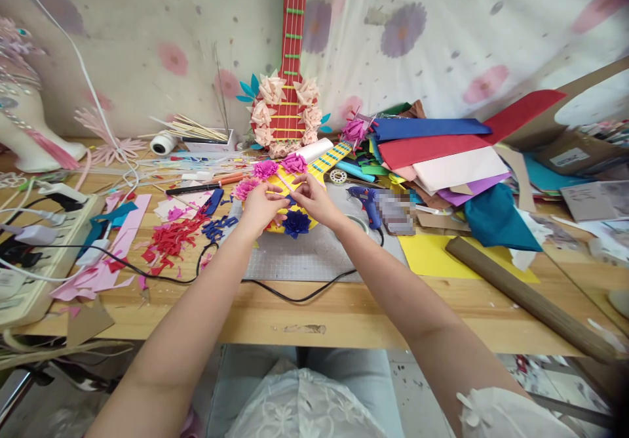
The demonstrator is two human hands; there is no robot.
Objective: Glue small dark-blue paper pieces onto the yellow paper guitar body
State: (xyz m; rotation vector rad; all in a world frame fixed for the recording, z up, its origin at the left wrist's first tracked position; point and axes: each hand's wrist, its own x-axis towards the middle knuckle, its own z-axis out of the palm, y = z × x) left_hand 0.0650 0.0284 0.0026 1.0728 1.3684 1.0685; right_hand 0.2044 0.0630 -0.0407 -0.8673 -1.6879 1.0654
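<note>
A yellow model guitar (325,162) lies tilted on the grey cutting mat, its neck pointing to the upper right. Pink and magenta paper flowers (265,170) sit on its body, with a dark blue paper flower (297,223) at the near edge. Over the body, my left hand (263,207) has its fingers curled together, close to the pink flowers. My right hand (314,200) meets it from the other side, fingertips pinched. A narrow pale strip (284,181) shows just beyond the fingertips. Whatever the fingers grip is too small or hidden to name.
A red model guitar (291,107) with pale paper flowers leans against the curtain. A blue glue gun (368,205) lies right of the mat (275,261), its black cable (304,299) crossing the front. Paper scraps (174,241) lie left; coloured sheets (442,156) and a brown roll (525,297) lie right.
</note>
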